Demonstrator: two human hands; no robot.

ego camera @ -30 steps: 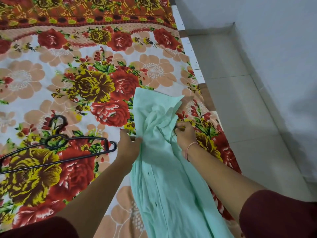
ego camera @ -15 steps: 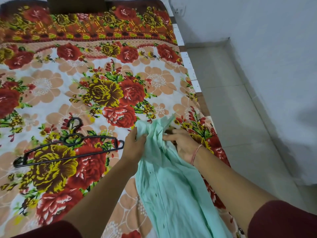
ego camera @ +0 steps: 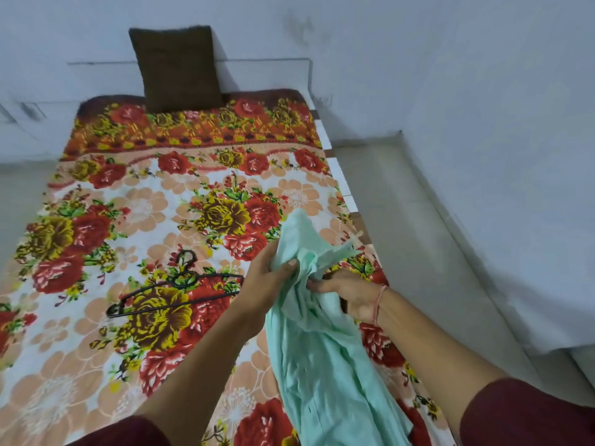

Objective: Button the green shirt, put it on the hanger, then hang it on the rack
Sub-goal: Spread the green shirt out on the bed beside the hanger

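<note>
The pale green shirt lies bunched along the right side of the bed, its top end lifted and crumpled. My left hand grips the upper fabric from the left. My right hand, with a thin wrist band, holds the fabric from the right, fingers tucked into the folds. A black wire hanger lies flat on the floral sheet to the left of my left hand, untouched. No rack is in view.
The bed's floral sheet fills the left and centre. A dark brown pillow leans against the wall at the head. Grey tiled floor runs along the bed's right edge beside a white wall.
The view has tilted up, showing the pillow and wall. Both hands have lifted and gathered the shirt's top end closer together. The hanger has not moved.
</note>
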